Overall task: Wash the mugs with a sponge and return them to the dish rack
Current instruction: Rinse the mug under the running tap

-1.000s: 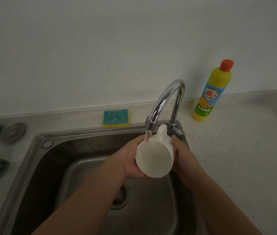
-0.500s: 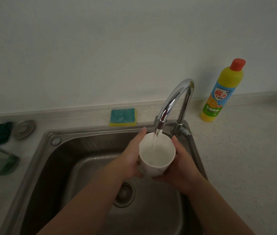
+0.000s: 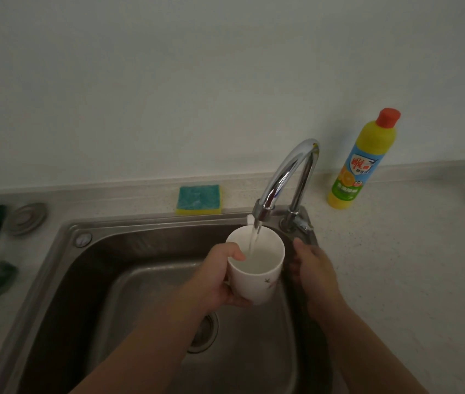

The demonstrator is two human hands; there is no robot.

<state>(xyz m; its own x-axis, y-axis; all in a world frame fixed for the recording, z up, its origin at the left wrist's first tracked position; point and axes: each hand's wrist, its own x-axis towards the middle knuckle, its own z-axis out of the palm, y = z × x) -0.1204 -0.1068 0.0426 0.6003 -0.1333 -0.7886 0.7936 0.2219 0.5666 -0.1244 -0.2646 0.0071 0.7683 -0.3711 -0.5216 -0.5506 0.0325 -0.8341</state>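
Gripping the mug (image 3: 255,268) alone now, left hand (image 3: 220,280) clasps it; right hand (image 3: 315,268) has released, fingers loose.

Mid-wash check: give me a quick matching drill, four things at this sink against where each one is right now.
Things:
1. mug
2. sponge
3. detergent bottle
4. right hand

Places:
A. upright on the counter, right of the faucet
B. beside the mug, open
C. under the running water, in the left hand
D. flat on the ledge behind the sink

Pairs: 1-C, 2-D, 3-A, 4-B

Red Chinese character, otherwise illegible, on detergent bottle (image 3: 360,166) label
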